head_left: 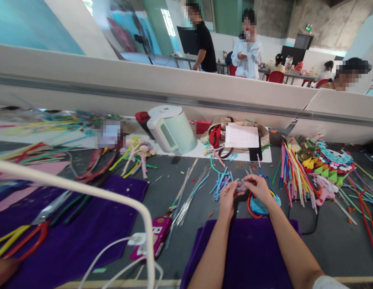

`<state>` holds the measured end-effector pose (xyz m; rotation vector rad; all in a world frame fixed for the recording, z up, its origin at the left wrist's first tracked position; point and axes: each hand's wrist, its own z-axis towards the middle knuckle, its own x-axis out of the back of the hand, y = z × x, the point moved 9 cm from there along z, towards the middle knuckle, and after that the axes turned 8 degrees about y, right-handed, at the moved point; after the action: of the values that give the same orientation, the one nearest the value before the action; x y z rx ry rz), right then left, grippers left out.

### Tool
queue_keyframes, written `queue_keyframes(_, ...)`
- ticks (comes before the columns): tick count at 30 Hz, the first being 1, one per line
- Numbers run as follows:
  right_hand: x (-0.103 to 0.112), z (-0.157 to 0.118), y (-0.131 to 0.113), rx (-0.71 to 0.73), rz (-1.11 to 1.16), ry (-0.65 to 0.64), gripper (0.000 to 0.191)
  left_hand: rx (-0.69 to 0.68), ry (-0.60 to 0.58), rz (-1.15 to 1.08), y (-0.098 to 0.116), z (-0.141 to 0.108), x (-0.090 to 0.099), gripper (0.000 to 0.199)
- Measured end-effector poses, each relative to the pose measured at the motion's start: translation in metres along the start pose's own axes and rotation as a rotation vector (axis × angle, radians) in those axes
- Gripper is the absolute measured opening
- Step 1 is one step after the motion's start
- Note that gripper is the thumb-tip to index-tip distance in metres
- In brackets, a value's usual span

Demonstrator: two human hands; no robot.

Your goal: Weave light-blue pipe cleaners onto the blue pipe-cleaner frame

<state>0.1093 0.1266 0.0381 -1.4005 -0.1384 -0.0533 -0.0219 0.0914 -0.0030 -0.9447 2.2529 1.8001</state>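
Observation:
My left hand (229, 195) and my right hand (258, 188) are close together above the dark table, fingers pinched on a small light-blue curved strip (240, 184) between them. Just left of them lies a pile of short blue and purple strips (219, 185). Beneath my right hand is a light-blue woven piece (261, 205), with a red scissor handle (251, 206) beside it, partly hidden by the hand. A purple cloth (255, 253) lies under my forearms.
Colourful stems (294, 172) and a beaded piece (335, 160) lie at the right. A kettle (182, 130) and a bag (264, 134) stand behind. A pink phone (158, 237), thin wires (186, 204) and a white bar (147, 224) are at the left. People are beyond the partition (174, 86).

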Motion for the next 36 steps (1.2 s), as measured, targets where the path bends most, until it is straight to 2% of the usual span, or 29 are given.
queue_keyframes(4,-0.001,-0.002,-0.001,0.025,-0.039,-0.031,0.013,0.016,0.017,-0.061,-0.003,0.003,0.003,0.037)
queue_keyframes(10,-0.005,-0.007,-0.016,0.058,-0.09,0.01,0.015,-0.077,0.002,0.064,0.0,0.003,0.003,0.039)
queue_keyframes(15,-0.006,-0.009,-0.017,0.054,-0.109,0.039,0.016,-0.277,-0.033,0.233,0.015,0.0,0.0,0.037)
queue_keyframes(18,-0.004,-0.007,-0.011,0.026,-0.041,0.052,0.015,-0.404,-0.069,0.333,0.021,-0.003,-0.004,0.033)
queue_keyframes(22,-0.006,-0.005,-0.004,-0.012,0.09,0.048,0.014,-0.493,-0.08,0.43,0.023,-0.004,-0.006,0.032)
queue_keyframes(25,-0.005,-0.004,-0.006,0.002,0.088,0.053,0.013,-0.547,-0.081,0.496,0.026,-0.007,-0.009,0.031)
queue_keyframes(30,-0.002,-0.006,-0.012,0.026,0.007,0.058,0.013,-0.576,-0.072,0.528,0.03,-0.01,-0.011,0.033)
queue_keyframes(36,-0.004,-0.007,-0.012,0.043,-0.051,0.02,0.012,-0.51,-0.007,0.474,0.029,-0.007,-0.003,0.025)
